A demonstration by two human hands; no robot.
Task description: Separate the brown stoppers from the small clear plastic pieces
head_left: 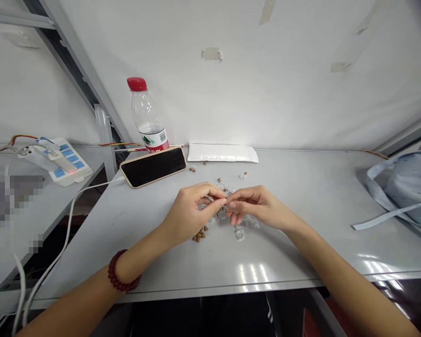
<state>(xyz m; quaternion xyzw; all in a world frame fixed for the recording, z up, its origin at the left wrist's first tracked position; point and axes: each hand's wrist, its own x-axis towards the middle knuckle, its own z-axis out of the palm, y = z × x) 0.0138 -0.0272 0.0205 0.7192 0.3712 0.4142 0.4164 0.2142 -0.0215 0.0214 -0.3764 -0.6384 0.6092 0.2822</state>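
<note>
My left hand (192, 210) is closed in a pinch, thumb against forefinger, over the middle of the desk. Facing it, my right hand (254, 206) has its fingers curled and its thumb close to the left fingertips. What the fingertips hold is too small to make out. Under and behind the hands lies a heap of tiny clear bottles (240, 232), partly hidden. Several small brown corks (199, 235) form a pile below my left hand. One little corked bottle (243, 176) stands apart behind my right hand.
A phone (154, 167) leans against a red-capped water bottle (149, 117). A long white packet (222, 153) lies by the wall. A power strip (68, 161) and white cable (70, 220) are at the left, a grey-blue bag (407, 192) at the right. The desk's front edge (231, 291) is near.
</note>
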